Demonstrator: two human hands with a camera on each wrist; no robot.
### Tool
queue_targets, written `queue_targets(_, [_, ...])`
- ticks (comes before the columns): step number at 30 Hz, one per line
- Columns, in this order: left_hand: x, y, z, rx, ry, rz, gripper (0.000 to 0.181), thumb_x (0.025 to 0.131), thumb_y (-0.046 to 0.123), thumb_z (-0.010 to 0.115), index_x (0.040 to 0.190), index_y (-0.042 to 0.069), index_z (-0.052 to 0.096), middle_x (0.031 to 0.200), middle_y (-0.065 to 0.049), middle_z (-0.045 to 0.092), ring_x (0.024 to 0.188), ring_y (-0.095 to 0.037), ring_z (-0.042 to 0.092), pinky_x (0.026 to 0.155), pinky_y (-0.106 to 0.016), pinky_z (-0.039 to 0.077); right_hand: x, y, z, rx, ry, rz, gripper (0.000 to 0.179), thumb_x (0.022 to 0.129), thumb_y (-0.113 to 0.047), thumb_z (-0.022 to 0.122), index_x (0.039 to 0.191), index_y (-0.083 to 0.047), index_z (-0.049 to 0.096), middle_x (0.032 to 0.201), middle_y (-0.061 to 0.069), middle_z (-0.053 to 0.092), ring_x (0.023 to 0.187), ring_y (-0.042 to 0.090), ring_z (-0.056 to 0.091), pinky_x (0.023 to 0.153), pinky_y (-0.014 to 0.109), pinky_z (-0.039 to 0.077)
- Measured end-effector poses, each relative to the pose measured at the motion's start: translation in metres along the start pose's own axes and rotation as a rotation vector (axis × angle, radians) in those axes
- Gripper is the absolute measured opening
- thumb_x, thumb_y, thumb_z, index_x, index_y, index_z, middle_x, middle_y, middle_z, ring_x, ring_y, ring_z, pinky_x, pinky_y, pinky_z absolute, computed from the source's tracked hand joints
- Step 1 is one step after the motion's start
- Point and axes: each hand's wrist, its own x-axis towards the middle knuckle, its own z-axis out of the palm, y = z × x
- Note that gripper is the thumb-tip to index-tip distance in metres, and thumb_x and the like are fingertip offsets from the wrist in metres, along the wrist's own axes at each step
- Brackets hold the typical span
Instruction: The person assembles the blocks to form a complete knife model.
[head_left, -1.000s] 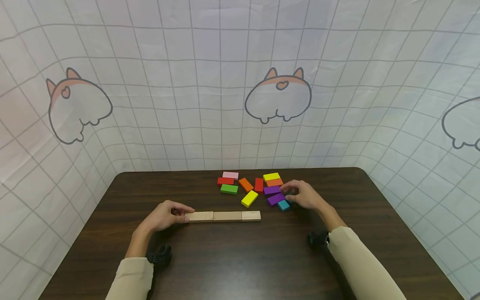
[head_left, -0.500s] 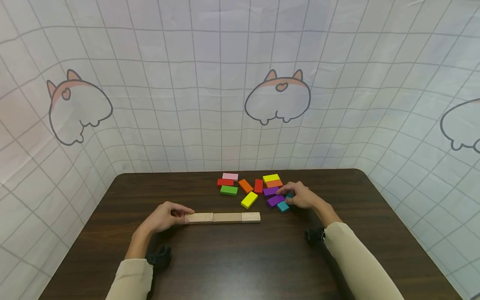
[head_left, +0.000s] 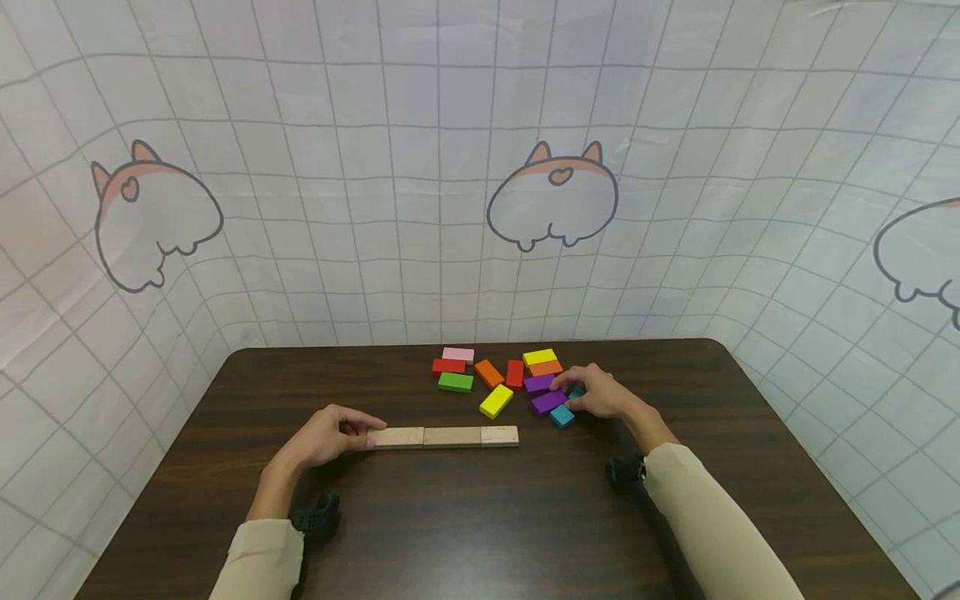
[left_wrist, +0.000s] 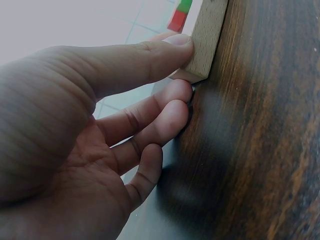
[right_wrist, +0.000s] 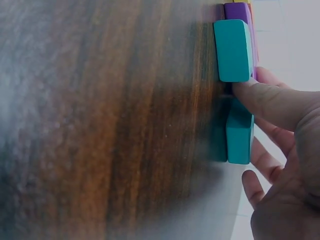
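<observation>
A row of three plain wooden blocks [head_left: 452, 437] lies end to end on the table. My left hand [head_left: 324, 435] pinches the left end of the row between thumb and index finger; in the left wrist view the thumb rests on the wooden block [left_wrist: 207, 37]. My right hand [head_left: 606, 395] is at the coloured blocks, its index fingertip by a purple block [head_left: 538, 384]. A second purple block [head_left: 549, 403] and a teal block [head_left: 562, 416] lie near the thumb. In the right wrist view the thumb is between that teal block [right_wrist: 233, 50] and another teal block [right_wrist: 240, 135]; whether it grips anything is unclear.
Left of the purple blocks lie pink [head_left: 458, 356], red [head_left: 448, 367], green [head_left: 456, 382], orange [head_left: 489, 374] and yellow [head_left: 496, 402] blocks, and a second red block [head_left: 514, 374]. Another yellow block [head_left: 539, 357] is behind. A patterned white curtain [head_left: 375, 208] surrounds the dark table [head_left: 465, 533].
My right hand has shifted slightly left and toward me, uncovering part of the second teal block. The left hand stays at the end of the wooden row.
</observation>
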Motion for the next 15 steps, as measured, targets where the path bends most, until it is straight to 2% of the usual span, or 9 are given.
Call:
queue_targets(3, [0.0, -0.001, 0.0, 0.0, -0.001, 0.003, 0.025, 0.092, 0.017, 0.077, 0.117, 0.014, 0.079, 0.086, -0.003, 0.066, 0.073, -0.017, 0.051, 0.064, -0.03, 0.044, -0.001, -0.001, 0.0, -0.011, -0.004, 0.014, 0.026, 0.094, -0.008, 0.072, 0.118, -0.018, 0.072, 0.123, 0.008, 0.068, 0.118, 0.035, 0.047, 0.106, 0.074, 0.023])
queue_targets(6, [0.0, -0.001, 0.0, 0.0, -0.001, 0.009, 0.025, 0.092, 0.017, 0.077, 0.117, 0.014, 0.079, 0.086, -0.003, 0.066, 0.073, -0.016, 0.051, 0.063, -0.029, 0.043, -0.002, -0.003, -0.001, -0.012, 0.011, 0.012, 0.026, 0.094, -0.01, 0.072, 0.119, -0.018, 0.071, 0.119, 0.007, 0.068, 0.12, 0.036, 0.046, 0.107, 0.076, 0.02])
queue_targets(10, [-0.001, -0.001, 0.0, -0.002, 0.001, 0.01, 0.025, 0.092, 0.016, 0.077, 0.117, 0.014, 0.079, 0.086, -0.003, 0.066, 0.073, -0.016, 0.051, 0.063, -0.029, 0.043, -0.004, -0.005, -0.004, 0.0, 0.049, 0.007, 0.028, 0.094, -0.011, 0.073, 0.122, -0.016, 0.071, 0.116, 0.008, 0.068, 0.119, 0.035, 0.046, 0.106, 0.074, 0.02])
queue_targets(15, [0.0, -0.001, 0.0, -0.003, 0.002, 0.013, 0.025, 0.092, 0.016, 0.077, 0.117, 0.013, 0.079, 0.086, -0.003, 0.065, 0.073, -0.016, 0.051, 0.063, -0.029, 0.043, -0.009, -0.008, -0.01, 0.021, 0.083, -0.016, 0.03, 0.093, -0.011, 0.074, 0.123, -0.014, 0.071, 0.122, 0.012, 0.068, 0.118, 0.035, 0.047, 0.103, 0.075, 0.018])
